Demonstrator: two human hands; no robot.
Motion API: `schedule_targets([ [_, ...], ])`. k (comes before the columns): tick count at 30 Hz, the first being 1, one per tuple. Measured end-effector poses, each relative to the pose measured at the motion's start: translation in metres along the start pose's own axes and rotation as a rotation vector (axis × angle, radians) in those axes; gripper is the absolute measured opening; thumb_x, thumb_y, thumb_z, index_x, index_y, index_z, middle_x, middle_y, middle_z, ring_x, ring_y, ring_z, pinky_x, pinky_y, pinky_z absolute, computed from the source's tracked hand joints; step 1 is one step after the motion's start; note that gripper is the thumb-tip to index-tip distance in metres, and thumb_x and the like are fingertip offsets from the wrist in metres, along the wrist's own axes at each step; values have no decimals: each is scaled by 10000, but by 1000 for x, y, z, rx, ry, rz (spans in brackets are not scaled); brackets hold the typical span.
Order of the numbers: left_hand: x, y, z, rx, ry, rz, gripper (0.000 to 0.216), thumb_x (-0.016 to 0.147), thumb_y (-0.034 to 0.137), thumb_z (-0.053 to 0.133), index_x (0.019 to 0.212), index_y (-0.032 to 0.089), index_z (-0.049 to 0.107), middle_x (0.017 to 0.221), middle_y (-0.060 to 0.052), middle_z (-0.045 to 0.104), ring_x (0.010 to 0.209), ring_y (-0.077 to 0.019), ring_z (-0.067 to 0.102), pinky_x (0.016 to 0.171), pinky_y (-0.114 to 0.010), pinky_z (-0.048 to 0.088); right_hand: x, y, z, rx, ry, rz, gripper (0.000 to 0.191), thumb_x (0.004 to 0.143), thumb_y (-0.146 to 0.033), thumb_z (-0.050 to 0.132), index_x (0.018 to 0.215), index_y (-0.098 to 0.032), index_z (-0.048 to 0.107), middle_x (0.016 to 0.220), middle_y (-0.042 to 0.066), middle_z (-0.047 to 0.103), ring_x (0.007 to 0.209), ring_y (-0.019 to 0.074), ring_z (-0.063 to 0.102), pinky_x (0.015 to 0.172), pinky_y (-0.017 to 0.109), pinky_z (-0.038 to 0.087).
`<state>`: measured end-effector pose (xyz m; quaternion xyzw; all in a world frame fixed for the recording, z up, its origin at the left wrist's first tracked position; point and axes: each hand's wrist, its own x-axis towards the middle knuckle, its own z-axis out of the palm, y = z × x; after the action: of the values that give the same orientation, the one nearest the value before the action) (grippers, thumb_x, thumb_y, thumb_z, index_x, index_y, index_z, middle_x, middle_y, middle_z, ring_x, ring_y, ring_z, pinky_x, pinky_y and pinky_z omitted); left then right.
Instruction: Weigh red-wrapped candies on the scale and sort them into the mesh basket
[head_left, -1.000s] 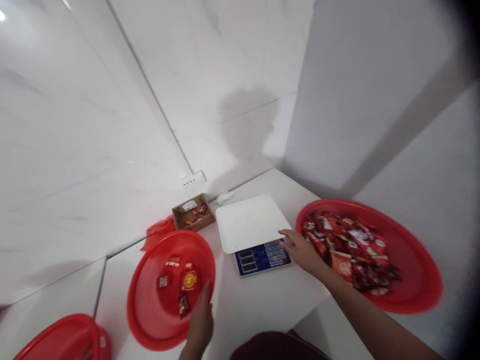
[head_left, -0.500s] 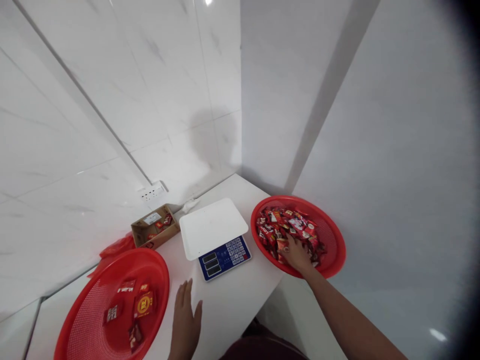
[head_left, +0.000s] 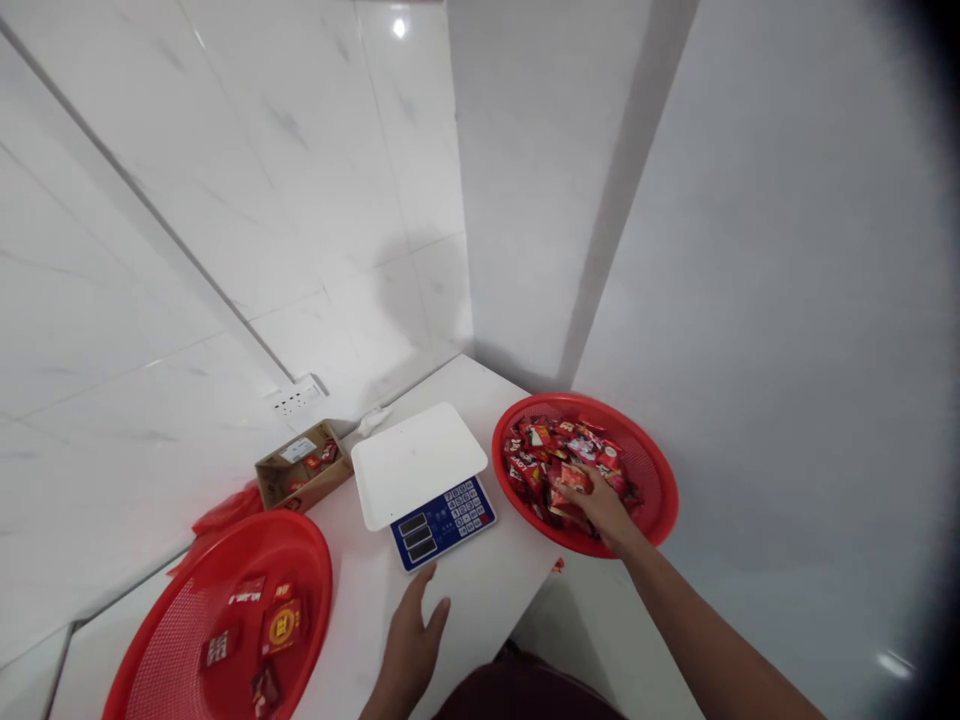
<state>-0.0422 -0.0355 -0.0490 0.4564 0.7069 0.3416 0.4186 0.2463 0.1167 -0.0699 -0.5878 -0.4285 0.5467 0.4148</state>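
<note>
My right hand (head_left: 604, 508) is in the right red plastic basket (head_left: 660, 485), with fingers closed on a small red candy packet (head_left: 574, 478). Beneath it lies a heap of red-wrapped candies (head_left: 529, 470), some with white lettering. My left hand (head_left: 411, 640) hovers over the white table, thumb and fingers apart, holding nothing. Just beyond its fingertips is a digital scale (head_left: 442, 525) with a blue keypad; nothing lies on its white pan (head_left: 420, 455).
Another red basket (head_left: 319, 590) at the left holds several wrapped packets. Behind it are an open cardboard box (head_left: 322, 490) with red packets and a red plastic bag (head_left: 225, 512). A small red packet (head_left: 558, 565) shows by the table's right edge. Walls meet at the back.
My right hand has picked a red packet up from the heap. My left hand has moved right, towards the scale. A small red packet now shows by the table edge.
</note>
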Motion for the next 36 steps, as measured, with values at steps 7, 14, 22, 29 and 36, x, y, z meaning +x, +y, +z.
schedule_targets([
  [7, 6, 71, 24, -759, -317, -274, 534, 749, 473, 535, 1219, 252, 414, 1211, -97, 546, 1037, -221, 554, 834, -392, 452, -61, -46, 85, 225, -578, 43, 555, 657, -328, 668, 1150, -227, 435, 1046, 45, 616, 868, 178, 612, 777, 342, 503],
  [14, 18, 52, 5, -1025, -90, -397, 323, 730, 390, 604, 979, 200, 525, 995, -50, 622, 835, -157, 616, 788, -340, 469, -40, -24, 128, 158, -567, 139, 416, 666, -320, 632, 1039, -202, 492, 993, 54, 625, 831, 185, 618, 713, 337, 510],
  [22, 6, 21, -15, -921, -38, -472, 237, 728, 329, 598, 895, 176, 528, 950, -51, 614, 716, -111, 588, 711, -280, 446, 18, -42, 183, -9, -247, -29, 607, 721, -308, 530, 1280, -204, 316, 1212, 109, 527, 1094, 221, 512, 903, 410, 427],
  [29, -4, 15, -19, -587, -149, -331, 392, 666, 481, 614, 858, 142, 566, 761, -38, 615, 569, -88, 522, 563, -228, 366, -36, -24, 182, -321, -1022, -65, 259, 712, -340, 544, 886, -178, 647, 835, 43, 677, 749, 176, 620, 650, 302, 503],
  [36, -1, 0, -17, -576, 1, -435, 429, 627, 479, 627, 884, 163, 494, 709, -29, 613, 561, -105, 538, 581, -254, 399, -39, -20, 194, -198, -892, 35, 108, 626, -235, 628, 682, -145, 646, 621, 3, 642, 579, 125, 584, 540, 236, 470],
])
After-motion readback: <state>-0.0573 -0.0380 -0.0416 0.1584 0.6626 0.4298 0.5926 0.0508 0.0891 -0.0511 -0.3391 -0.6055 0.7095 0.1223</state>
